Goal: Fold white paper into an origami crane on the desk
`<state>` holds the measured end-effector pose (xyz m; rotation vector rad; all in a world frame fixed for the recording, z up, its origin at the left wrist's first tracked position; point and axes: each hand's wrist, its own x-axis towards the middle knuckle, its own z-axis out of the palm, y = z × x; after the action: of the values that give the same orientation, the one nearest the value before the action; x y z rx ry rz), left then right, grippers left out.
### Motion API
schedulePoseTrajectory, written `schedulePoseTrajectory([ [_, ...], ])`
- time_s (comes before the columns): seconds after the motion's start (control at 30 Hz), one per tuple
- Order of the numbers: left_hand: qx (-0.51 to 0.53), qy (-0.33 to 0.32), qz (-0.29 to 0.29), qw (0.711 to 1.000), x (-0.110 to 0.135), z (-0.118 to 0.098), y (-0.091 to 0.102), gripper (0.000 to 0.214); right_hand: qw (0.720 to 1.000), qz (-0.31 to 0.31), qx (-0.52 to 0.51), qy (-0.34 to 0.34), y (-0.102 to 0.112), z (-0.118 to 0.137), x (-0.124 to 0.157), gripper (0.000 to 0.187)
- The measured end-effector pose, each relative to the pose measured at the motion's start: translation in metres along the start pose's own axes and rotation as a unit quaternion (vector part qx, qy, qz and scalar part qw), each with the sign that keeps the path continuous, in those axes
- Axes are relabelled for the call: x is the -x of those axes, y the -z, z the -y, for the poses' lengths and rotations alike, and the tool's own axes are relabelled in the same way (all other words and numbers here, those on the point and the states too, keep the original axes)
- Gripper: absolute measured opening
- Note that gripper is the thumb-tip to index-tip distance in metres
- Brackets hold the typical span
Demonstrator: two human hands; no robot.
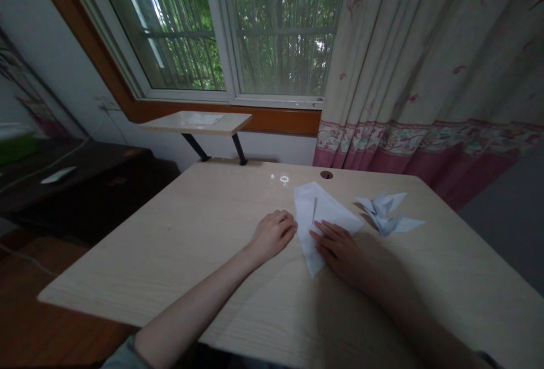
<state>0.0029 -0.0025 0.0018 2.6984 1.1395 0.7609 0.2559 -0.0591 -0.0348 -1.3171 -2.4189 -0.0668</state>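
A white sheet of folded paper point(335, 210) lies on the table, with a raised flap or crease near its middle and a point toward me. My right hand point(340, 250) rests on its lower part, fingers stretched out and slightly spread over the paper. Beside the paper's left edge is my left hand point(274, 234), its fingers curled together and the fingertips right at that edge. Whether they pinch the paper is hidden. To the right of the sheet sit folded paper cranes point(386, 213), close together with wings up.
The pale wooden table point(204, 221) has a round cable hole point(326, 175) near its back edge. A small raised shelf point(229, 123) on black legs holds papers at the back left. Behind are a window point(276, 29) and a patterned curtain point(408, 63); a dark cabinet point(97, 170) stands left.
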Motion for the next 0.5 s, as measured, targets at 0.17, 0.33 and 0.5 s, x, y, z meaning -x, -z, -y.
schedulePoseTrajectory([
  [0.17, -0.058, 0.012, 0.01, 0.998, -0.001, -0.0002, 0.003, 0.011, 1.0, 0.006, -0.012, 0.004, 0.001, 0.0014, 0.0015, 0.041],
  [0.33, -0.078, 0.009, 0.009, 0.997, -0.0016, -0.0001, 0.0023, 0.011, 1.0, -0.005, -0.014, 0.009, 0.001, 0.0021, 0.0007, 0.042],
  [0.5, -0.08, 0.021, 0.019, 0.996, -0.0022, -0.0007, 0.0005, 0.009, 1.0, 0.006, -0.01, 0.012, 0.0023, 0.0029, -0.0019, 0.043],
])
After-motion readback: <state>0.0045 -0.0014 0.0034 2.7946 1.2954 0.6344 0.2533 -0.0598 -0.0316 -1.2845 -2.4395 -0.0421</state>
